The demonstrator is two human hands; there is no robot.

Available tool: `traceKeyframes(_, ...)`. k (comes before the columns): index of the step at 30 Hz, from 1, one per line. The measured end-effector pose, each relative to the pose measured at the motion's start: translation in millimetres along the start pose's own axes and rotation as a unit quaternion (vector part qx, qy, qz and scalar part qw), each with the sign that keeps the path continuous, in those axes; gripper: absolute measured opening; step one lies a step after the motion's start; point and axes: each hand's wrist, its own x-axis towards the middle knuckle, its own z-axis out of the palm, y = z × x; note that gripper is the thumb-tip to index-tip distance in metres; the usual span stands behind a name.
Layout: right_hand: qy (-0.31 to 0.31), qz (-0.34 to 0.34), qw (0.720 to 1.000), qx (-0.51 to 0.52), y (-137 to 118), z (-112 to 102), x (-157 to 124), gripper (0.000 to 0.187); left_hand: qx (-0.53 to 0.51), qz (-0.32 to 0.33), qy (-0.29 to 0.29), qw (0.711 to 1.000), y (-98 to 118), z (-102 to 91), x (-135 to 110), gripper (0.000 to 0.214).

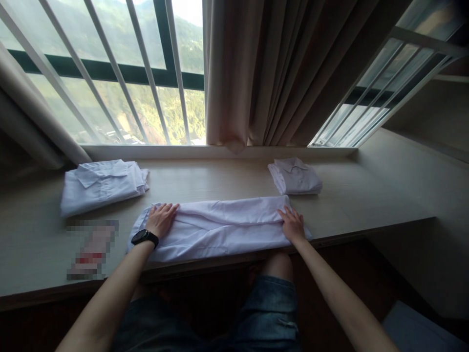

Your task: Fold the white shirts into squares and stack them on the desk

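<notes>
A white shirt [220, 227], folded into a long strip, lies across the front of the pale wooden ledge [348, 200]. My left hand [160, 219] rests flat on its left end, fingers spread, with a black watch on the wrist. My right hand [291, 224] presses flat on the right end, fingers stretched out. Neither hand holds anything.
A loosely folded stack of white shirts [100, 183] sits at the left of the ledge. A small, neatly folded white shirt [295, 175] lies behind my right hand. A blurred-out item [91, 249] lies near the front left. Barred windows and a beige curtain [264, 73] stand behind.
</notes>
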Motion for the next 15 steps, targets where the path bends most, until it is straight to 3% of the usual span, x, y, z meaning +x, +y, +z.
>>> traceKeyframes(6, -0.012, -0.048, 0.998, 0.028, 20.9, -1.8, -5.4, 0.059, -0.016, -0.09, -0.044, 0.995, -1.7, 1.2, 4.7, 0.051)
traceKeyframes(9, -0.046, -0.047, 0.994, 0.084, 28.6, 2.1, -10.2, 0.055, -0.02, -0.13, -0.017, 0.991, 18.2, -8.1, 8.2, 0.052)
traceKeyframes(11, -0.037, 0.019, 0.99, 0.138, 32.8, 3.7, -7.2, 0.051, -0.027, -0.109, 0.016, 0.994, 46.5, -16.1, 9.9, 0.052)
traceKeyframes(15, -0.031, 0.264, 0.946, 0.185, 41.9, 0.5, 14.1, 0.054, -0.103, 0.03, 0.032, 0.994, 126.5, -22.7, 10.9, 0.049)
